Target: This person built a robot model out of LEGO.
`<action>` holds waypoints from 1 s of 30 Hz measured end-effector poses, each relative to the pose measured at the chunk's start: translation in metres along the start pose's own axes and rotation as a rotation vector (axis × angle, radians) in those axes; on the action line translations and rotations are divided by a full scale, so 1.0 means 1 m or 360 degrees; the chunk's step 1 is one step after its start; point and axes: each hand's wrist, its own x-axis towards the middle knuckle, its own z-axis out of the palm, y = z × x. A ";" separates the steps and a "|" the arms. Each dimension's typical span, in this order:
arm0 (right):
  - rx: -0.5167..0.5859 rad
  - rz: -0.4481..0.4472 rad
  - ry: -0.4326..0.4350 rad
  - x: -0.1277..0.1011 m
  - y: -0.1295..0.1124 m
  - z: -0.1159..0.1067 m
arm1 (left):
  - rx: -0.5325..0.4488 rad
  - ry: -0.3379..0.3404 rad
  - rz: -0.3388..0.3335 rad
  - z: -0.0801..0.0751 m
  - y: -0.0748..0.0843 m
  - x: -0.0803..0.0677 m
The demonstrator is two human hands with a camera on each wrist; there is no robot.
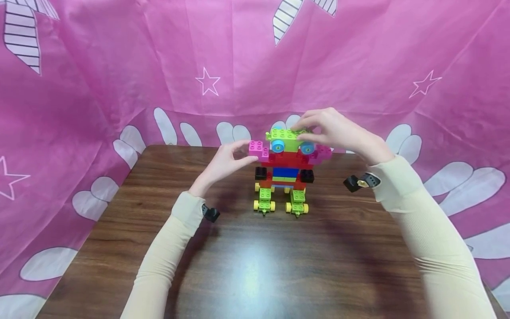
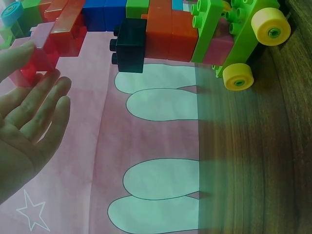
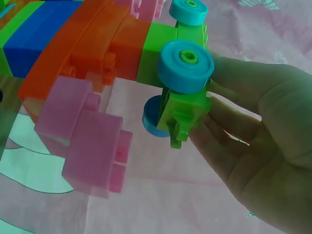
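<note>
Backdrop: a pink cloth [image 1: 99, 88] with white stars and petal shapes hangs behind and to both sides of the table.
Table: dark wood [image 1: 247, 266], with my two cream sleeves reaching in over it from the near edge.
My left hand: my left hand [image 1: 223, 161] is at the left side of the brick figure; in the head view my thumb and fingertips close on the pink brick [image 1: 259, 149] that sticks out as its left arm. From the left wrist view my fingers [image 2: 46, 105] lie fairly straight and loose beside that brick, so the hold is light, fingertips only.
Brick figure: the brick figure [image 1: 283, 175] stands upright near the middle of the table, toward the far edge. It has two green feet with yellow wheels [image 1: 264, 204], black blocks at the sides, a blue and red body, and pink arms.
Top piece: the green wheeled piece [image 1: 287, 138] with blue wheels sits on top of the red body as the head.
My right hand: my right hand [image 1: 338, 133] comes in over the top from the right. My fingers curl around the green wheeled piece; the right wrist view shows it [image 3: 187, 97] pressed between fingers and thumb, one blue wheel facing the camera.
Right arm of figure: a pale pink brick [image 3: 87, 146] hangs just below my right hand, not touched by it.
</note>
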 end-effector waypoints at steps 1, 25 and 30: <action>-0.0006 0.0001 0.0003 0.000 0.000 0.000 | 0.0000 0.0000 0.0004 0.000 0.000 0.000; -0.0067 -0.0096 0.0279 -0.005 0.003 0.010 | 0.0021 0.0020 -0.0012 -0.001 -0.006 0.000; -0.0088 -0.0047 0.0505 -0.022 0.007 0.010 | 0.0023 0.0028 -0.0014 -0.002 -0.007 -0.002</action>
